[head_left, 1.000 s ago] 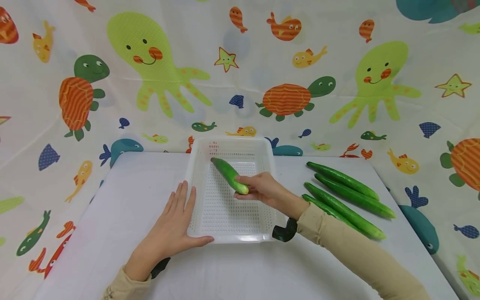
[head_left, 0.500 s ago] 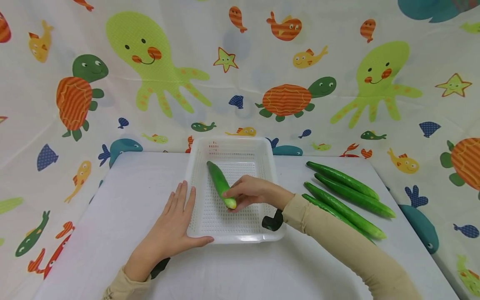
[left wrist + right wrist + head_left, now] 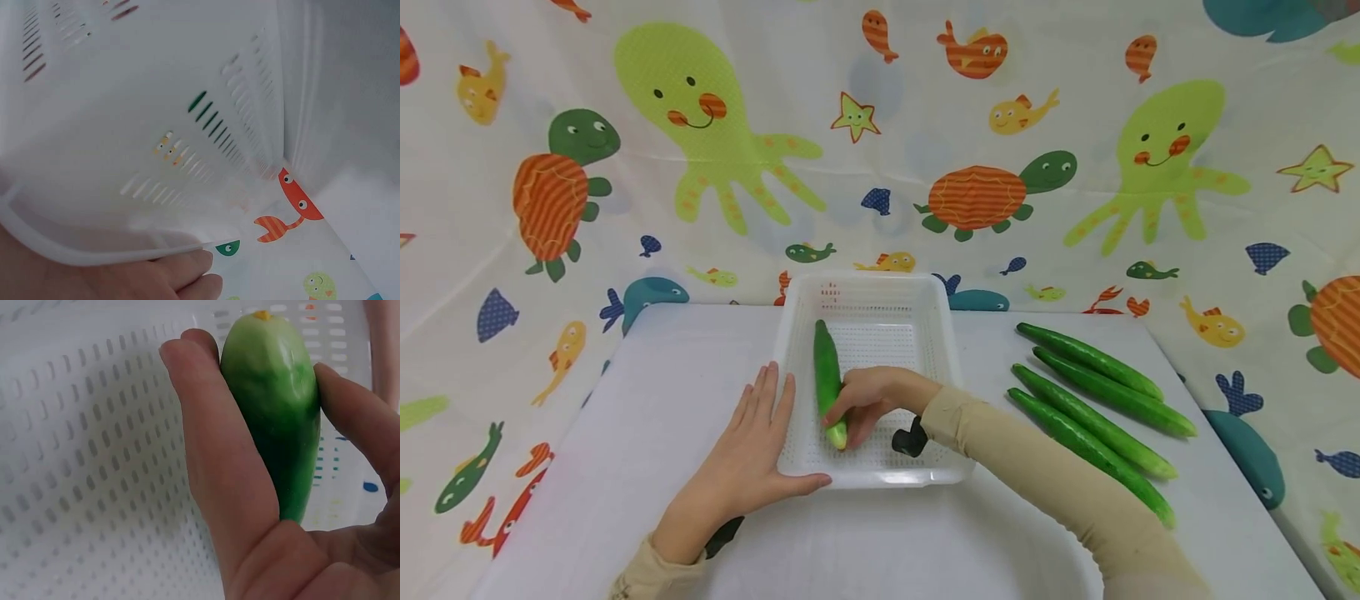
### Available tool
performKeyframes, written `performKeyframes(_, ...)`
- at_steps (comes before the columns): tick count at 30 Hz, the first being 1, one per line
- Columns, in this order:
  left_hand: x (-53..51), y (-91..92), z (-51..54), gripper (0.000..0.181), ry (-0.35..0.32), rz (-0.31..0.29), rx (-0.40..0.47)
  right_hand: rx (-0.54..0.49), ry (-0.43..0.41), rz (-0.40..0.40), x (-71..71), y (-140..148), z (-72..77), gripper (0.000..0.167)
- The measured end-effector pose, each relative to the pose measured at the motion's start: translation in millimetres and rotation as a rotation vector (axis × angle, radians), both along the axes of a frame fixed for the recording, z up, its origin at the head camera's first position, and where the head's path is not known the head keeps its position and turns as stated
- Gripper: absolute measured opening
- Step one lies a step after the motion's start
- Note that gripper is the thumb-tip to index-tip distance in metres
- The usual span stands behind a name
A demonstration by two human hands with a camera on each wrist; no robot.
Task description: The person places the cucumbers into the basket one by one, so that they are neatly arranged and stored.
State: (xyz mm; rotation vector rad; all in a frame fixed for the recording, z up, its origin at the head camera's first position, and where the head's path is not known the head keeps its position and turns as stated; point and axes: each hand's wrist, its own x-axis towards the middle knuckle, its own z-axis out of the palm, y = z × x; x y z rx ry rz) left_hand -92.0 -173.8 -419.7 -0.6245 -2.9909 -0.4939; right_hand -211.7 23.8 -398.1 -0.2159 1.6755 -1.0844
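Observation:
My right hand [image 3: 876, 400] pinches a green cucumber [image 3: 826, 367] near its pale end, inside the white perforated basket [image 3: 955, 367]. The cucumber lies lengthwise along the basket's left side, its dark end toward the back wall. In the right wrist view, thumb and fingers grip both sides of the cucumber [image 3: 281, 425]. My left hand [image 3: 737, 454] touches the basket's left rim with fingers straight and thumb spread along the front corner. The left wrist view shows that hand [image 3: 144, 278] against the basket rim [image 3: 94, 257].
Several more cucumbers [image 3: 1090, 433] lie slanted side by side on the white table [image 3: 880, 542], right of the basket. The right forearm passes close to their near ends. A curtain [image 3: 880, 167] printed with sea animals hangs behind the table.
My right hand has moved left and toward me, lowering the cucumber into the basket. The cucumber has turned from slanted to nearly lengthwise. My left hand stays at the rim.

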Motion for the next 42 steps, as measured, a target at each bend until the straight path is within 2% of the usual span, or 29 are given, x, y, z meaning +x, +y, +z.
performKeyframes(11, 1.3, 2.8, -0.1, 0.133, 0.021, -0.012, 0.003, -0.020, -0.013, -0.016, 10.5, -16.5, -25.5, 0.009)
performKeyframes(17, 2.7, 2.5, -2.2, 0.133, 0.009, -0.009, 0.001, -0.014, 0.024, 0.020, 12.3, -16.1, -25.9, 0.016)
performKeyframes(21, 2.4, 2.6, -3.0, 0.133, 0.016, -0.009, -0.001, 0.009, 0.083, 0.034, 12.5, -11.5, -21.3, 0.021)
performKeyframes(25, 2.5, 3.1, -2.7, 0.133, 0.021, -0.005, -0.010, 0.028, 0.194, 0.051, 13.0, -3.6, -5.7, 0.030)
performKeyframes(28, 2.8, 3.6, -2.1, 0.133, 0.019, 0.000, -0.013, 0.022, 0.260, 0.050, 13.3, 4.5, 14.2, 0.041)
performKeyframes(31, 2.8, 4.2, -1.4, 0.133, 0.021, 0.001, -0.008, -0.015, 0.309, 0.051, 13.7, 16.1, 34.9, 0.044)
performKeyframes(38, 3.0, 4.9, -0.3, 0.134, 0.002, 0.006, -0.005, -0.158, 0.417, 0.070, 18.2, 57.5, 70.7, 0.036)
performKeyframes(42, 3.3, 4.6, -0.1, 0.134, -0.002, 0.013, -0.005, -0.216, 0.503, 0.038, 22.3, 85.4, 85.0, 0.031)
